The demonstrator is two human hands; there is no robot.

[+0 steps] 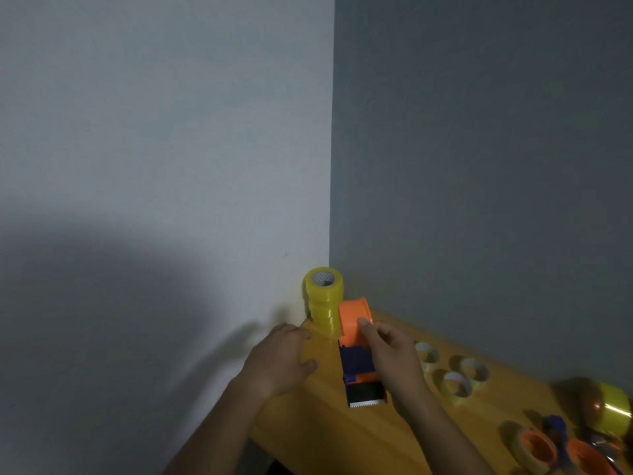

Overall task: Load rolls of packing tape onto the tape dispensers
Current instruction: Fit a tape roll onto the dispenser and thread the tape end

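Tape dispenser sits on the yellow table in front of me, its orange drum up at the far end, its dark blue body in the middle and its toothed blade pointing back toward me. My right hand rests along its right side, fingers curled, with my thumb and forefinger pinching the rim of the orange drum. My left hand lies on the table just left of the dispenser, apart from it, fingers loose and holding nothing.

Behind the dispenser, in the corner where the two walls meet, stands a stack of tape rolls, yellowish and clear, upright and close to the orange drum; I cannot tell whether they touch. To the right of my right hand three thin rolls lie flat on the table, near one another. Farther right, at the edge of view, a bigger yellow roll lies on its side, blurred. Near the lower right corner is a second dispenser in orange and blue, with a roll around one orange hub; it is too blurred to say more.
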